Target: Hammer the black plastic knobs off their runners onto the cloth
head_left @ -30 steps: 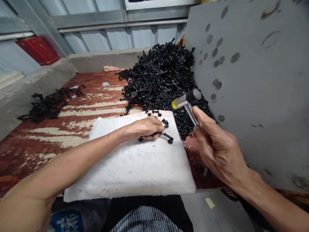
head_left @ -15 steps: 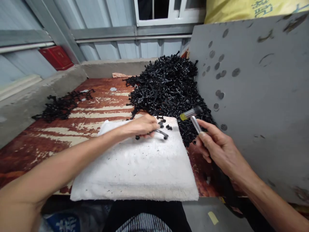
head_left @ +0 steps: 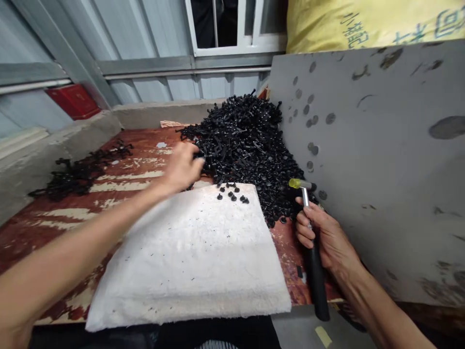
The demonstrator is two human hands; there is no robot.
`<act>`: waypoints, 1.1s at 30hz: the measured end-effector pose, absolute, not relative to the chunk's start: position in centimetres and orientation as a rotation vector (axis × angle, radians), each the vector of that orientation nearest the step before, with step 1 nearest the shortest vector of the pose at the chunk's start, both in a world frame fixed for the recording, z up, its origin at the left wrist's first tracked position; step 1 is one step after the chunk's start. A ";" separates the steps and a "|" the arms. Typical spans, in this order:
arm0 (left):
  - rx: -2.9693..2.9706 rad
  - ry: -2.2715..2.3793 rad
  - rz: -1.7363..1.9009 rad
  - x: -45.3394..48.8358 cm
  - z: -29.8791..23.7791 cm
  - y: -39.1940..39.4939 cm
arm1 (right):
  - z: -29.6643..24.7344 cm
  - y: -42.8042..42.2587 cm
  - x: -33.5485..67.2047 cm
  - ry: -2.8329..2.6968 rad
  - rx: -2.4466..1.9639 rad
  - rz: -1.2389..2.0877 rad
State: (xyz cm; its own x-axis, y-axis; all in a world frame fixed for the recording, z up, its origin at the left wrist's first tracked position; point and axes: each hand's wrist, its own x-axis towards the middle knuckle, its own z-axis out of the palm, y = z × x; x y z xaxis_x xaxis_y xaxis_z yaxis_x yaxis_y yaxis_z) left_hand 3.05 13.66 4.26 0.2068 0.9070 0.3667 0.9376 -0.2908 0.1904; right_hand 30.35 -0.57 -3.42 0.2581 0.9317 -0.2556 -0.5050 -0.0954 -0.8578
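Note:
My right hand (head_left: 319, 228) is wrapped round a small two-faced mallet (head_left: 317, 271) with one yellow face, a dark one, a metal neck and a black grip. The mallet stands head up, right of the white cloth pad (head_left: 192, 261). My left hand (head_left: 181, 167) is at the left edge of a heap of small black plastic pieces (head_left: 243, 135). It is slightly blurred, with thumb and forefinger apart; nothing shows held, though some fingers are hidden. Several loose black round-headed pieces (head_left: 232, 195) lie on the pad's far edge.
A smaller tangle of black branched pieces (head_left: 80, 169) lies at left on the worn red-brown board (head_left: 119, 186). A grey spotted panel (head_left: 356, 169) rises on the right, with a yellow sack (head_left: 327, 24) behind it. A concrete ledge (head_left: 163, 111) bounds the back.
My left hand has moved from the pad to the heap, and the black piece it held is no longer seen in it. The mallet is lower and more upright. The view has shifted.

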 end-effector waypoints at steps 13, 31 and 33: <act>-3.150 -1.149 -0.044 20.8 -2.0 11.2 | -3.6 -1.4 30.8 -0.475 -1.113 1.144; -2.899 -1.438 -0.463 24.9 -2.5 15.7 | -4.1 -1.4 31.1 -0.569 -1.274 1.040; -2.933 -1.477 -0.525 24.7 -2.5 15.5 | -4.3 -1.2 30.9 -0.606 -1.307 0.988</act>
